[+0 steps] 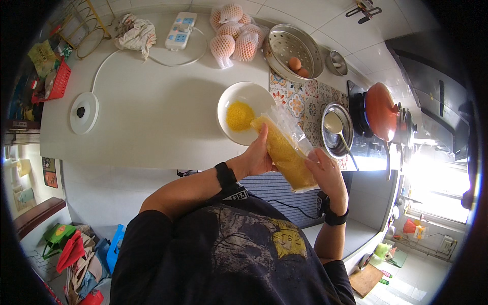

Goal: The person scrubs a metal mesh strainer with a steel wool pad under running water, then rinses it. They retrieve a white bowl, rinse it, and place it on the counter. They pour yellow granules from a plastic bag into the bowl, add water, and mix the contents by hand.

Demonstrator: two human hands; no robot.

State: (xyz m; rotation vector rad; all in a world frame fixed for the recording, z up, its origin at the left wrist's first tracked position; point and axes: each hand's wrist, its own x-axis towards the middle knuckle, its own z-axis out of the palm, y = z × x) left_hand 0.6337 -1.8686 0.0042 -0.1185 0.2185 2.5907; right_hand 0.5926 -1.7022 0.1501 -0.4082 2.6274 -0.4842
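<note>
A clear plastic bag of yellow grain (288, 158) is tilted over the near right rim of a white bowl (263, 93), its mouth towards the bowl. My left hand (259, 152) grips the bag near its mouth, thumb on top. Lower down, my right hand (323, 167) holds the bag's right side. In the bowl lies a small heap of yellow grain (240, 116). Both wrists wear black bands.
On the right, a metal basin (337, 143) holds a ladle (333, 122), near an orange pan (381, 112) on the stove. Behind the bowl stand a steamer pot (278, 45) with eggs and net-wrapped fruit (234, 34). Left are a power strip (181, 31) and an electric base (84, 113).
</note>
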